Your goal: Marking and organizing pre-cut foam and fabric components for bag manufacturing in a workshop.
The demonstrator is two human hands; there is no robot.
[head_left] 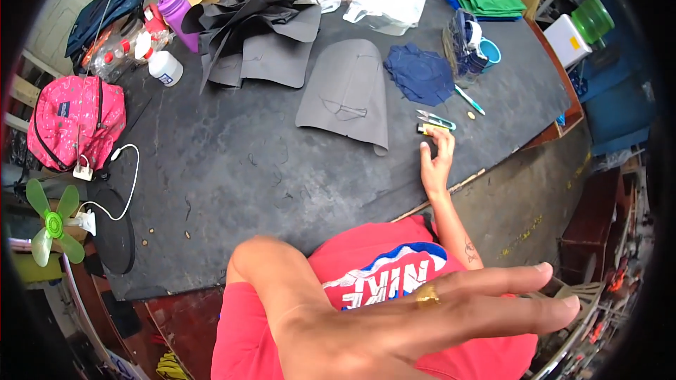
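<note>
My left hand [422,317] is raised close in the foreground, its elbow bent. The fingers stretch out to the right, and a gold-coloured ring sits on one of them. Nothing shows in this hand. Over the table's near right edge, my right hand [438,163] has its thumb apart from its bent fingers. Those fingertips reach a small yellow and black lighter [431,129]; whether they press on it is unclear. Just beyond lie thread snips [438,120] with pale green handles. A dark grey curved fabric panel [345,91] with loose thread on it lies left of the right hand.
Dark grey panels [278,56] are piled at the back. Navy fabric pieces [420,74], a pen [470,99] and a blue cup [489,52] lie right. On the left are a white bottle [165,68], pink backpack [76,123], white cable [134,186] and green fan [53,224].
</note>
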